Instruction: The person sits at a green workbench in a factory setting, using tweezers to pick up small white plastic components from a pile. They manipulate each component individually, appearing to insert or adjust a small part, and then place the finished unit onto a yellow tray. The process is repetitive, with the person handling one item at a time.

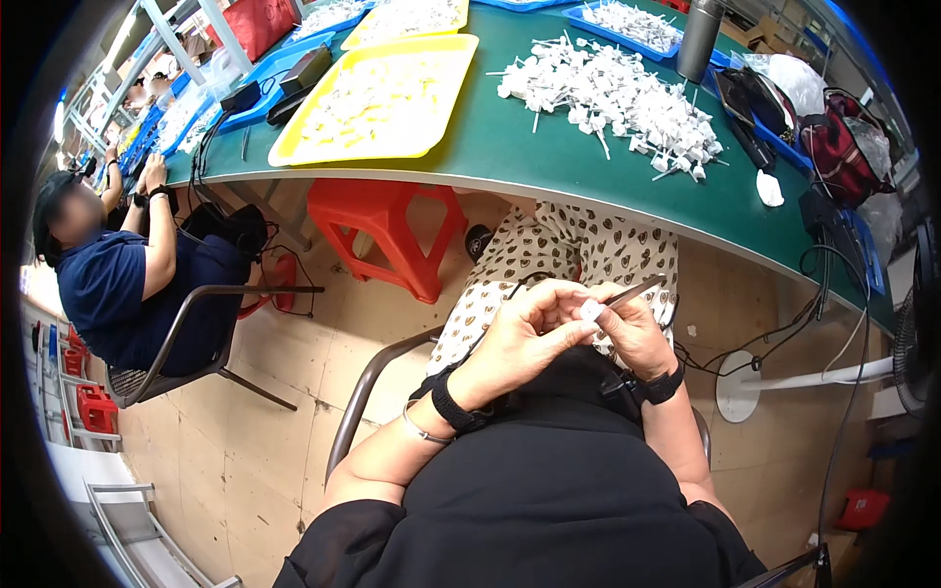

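Note:
My left hand [524, 338] is closed, its thumb and fingers pinching a small white plastic part [592, 310] above my lap. Close against it, my right hand [639, 338] grips a thin, dark, pointed tool [635, 292], perhaps a blade or tweezers. The tool's tip points up and to the right; its other end is hidden by my fingers. Both hands meet at the white part. On the green table in front lies a loose heap of white plastic parts [613, 98] with thin stems.
A yellow tray [458, 83] of small pieces stands left of the heap. Blue trays [627, 41] lie farther back, near a grey cylinder [700, 39]. A red stool [377, 220] sits beneath the table. At left, a seated person [147, 265] works; cables and a fan [912, 333] are at right.

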A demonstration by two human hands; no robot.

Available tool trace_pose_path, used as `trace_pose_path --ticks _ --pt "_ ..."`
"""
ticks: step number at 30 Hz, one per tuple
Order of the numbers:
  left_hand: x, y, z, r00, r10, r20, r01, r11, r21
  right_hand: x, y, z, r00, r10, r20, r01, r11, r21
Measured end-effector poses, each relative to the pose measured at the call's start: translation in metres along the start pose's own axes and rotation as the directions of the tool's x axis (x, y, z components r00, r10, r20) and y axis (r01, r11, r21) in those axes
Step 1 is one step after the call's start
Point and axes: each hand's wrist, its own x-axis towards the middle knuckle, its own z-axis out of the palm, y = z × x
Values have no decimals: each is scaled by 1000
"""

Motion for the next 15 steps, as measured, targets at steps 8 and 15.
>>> trace_pose_path --ticks 8,15 --pt "0 -8 -3 999 38 2 -38 998 39 1 -6 4 999 -34 28 34 999 -18" --pt "0 -5 -2 1000 2 -12 -2 1000 1 2 -4 5 998 -57 5 57 997 -49"
